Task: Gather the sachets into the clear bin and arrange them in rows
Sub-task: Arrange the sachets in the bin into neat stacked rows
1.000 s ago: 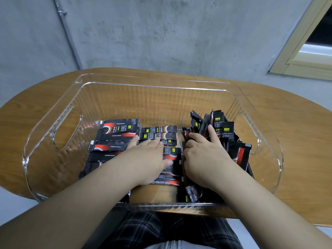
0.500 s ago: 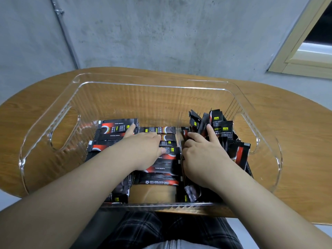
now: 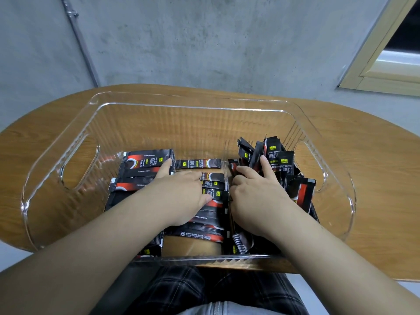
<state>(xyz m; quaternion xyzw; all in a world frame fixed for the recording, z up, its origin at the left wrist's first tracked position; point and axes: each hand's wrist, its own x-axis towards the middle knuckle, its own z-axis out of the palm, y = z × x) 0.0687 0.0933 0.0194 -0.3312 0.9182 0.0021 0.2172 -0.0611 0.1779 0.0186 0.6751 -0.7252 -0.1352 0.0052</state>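
Note:
A clear plastic bin (image 3: 188,103) with cut-out handles stands on the wooden table. Black-and-red coffee sachets lie flat in rows (image 3: 136,169) across its left and middle floor. More sachets stand loosely on end in a heap (image 3: 279,164) on the right side. My left hand (image 3: 181,196) lies flat on the flat sachets, fingers straight and reaching toward the far row. My right hand (image 3: 254,192) rests among the upright sachets with its index finger extended against them and other fingers curled; what they hold is hidden.
The oval wooden table (image 3: 375,178) reaches a little beyond the bin on all sides. A grey concrete wall with a metal conduit (image 3: 79,42) stands behind, and a cream window frame (image 3: 386,64) at upper right. My lap is under the near table edge.
My left hand has slid a little forward and left over the flat sachets. The right hand has stayed almost still against the upright heap.

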